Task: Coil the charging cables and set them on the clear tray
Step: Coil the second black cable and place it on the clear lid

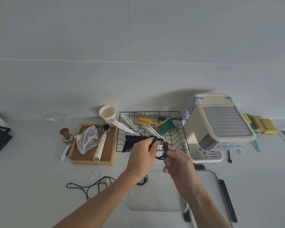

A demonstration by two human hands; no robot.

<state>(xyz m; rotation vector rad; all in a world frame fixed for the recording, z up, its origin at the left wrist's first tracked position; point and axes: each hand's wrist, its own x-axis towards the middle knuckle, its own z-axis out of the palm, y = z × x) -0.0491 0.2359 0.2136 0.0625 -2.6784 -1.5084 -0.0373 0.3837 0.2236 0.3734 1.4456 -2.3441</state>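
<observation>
While the right hand (174, 160) pinched the black cable (162, 151) loops together, the left hand (141, 155) gripped its plug end (seemingly for winding) above the clear tray (155, 199).

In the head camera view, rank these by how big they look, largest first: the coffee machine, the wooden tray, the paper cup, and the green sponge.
1. Coffee machine, clearly largest.
2. Wooden tray.
3. Paper cup and green sponge look about alike, so I won't rank them.
</observation>
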